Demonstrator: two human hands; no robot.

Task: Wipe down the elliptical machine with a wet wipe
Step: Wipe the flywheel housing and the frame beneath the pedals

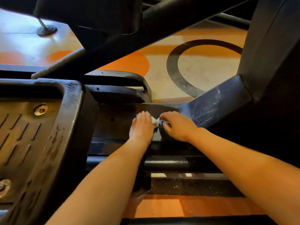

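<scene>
While the elliptical machine (123, 120) fills most of the view, only its low frame is being worked on, a flat black part between the ribbed pedal (32, 135) and the dusty sloped cover (214, 104). It is hard plastic and metal, heavy and stiff, so I judge it will not move under pressure. Behind it lies a floor (203, 69) with orange and dark round patterns. Both forearms reach down to the frame. Left hand (142, 127) lies flat, fingers straight and close together, pressing the wet wipe (155, 120), which shows as a small white crumpled piece between the two hands. Right hand (177, 125) has curled fingers pinching the wipe's corner. This wipe looks soft, thin and light, probably easy to tear; holding it bunched under the palm seems best.
</scene>
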